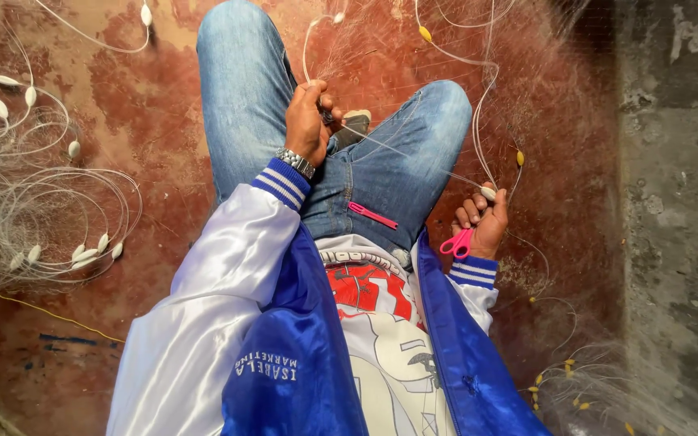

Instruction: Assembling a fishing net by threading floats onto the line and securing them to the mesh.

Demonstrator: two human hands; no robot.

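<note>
My left hand [307, 121], with a metal watch [296, 161] on the wrist, is closed over my left knee, pinching thin white line and a small dark tool [329, 117]. A taut line [414, 159] runs from it across my jeans to my right hand [482, 226]. That hand rests beside my right thigh, gripping pink-handled scissors [457, 243] together with the line and a white float [488, 193]. Fine, nearly clear net [527, 73] drapes over my right knee and the floor beyond it. A small pink strip [372, 215] lies on my lap.
Coils of white line with several white oval floats [34, 210] are heaped on the worn red floor at the left. More net with small yellow floats [567, 379] lies at the lower right. A rough grey concrete wall [680, 202] runs along the right side.
</note>
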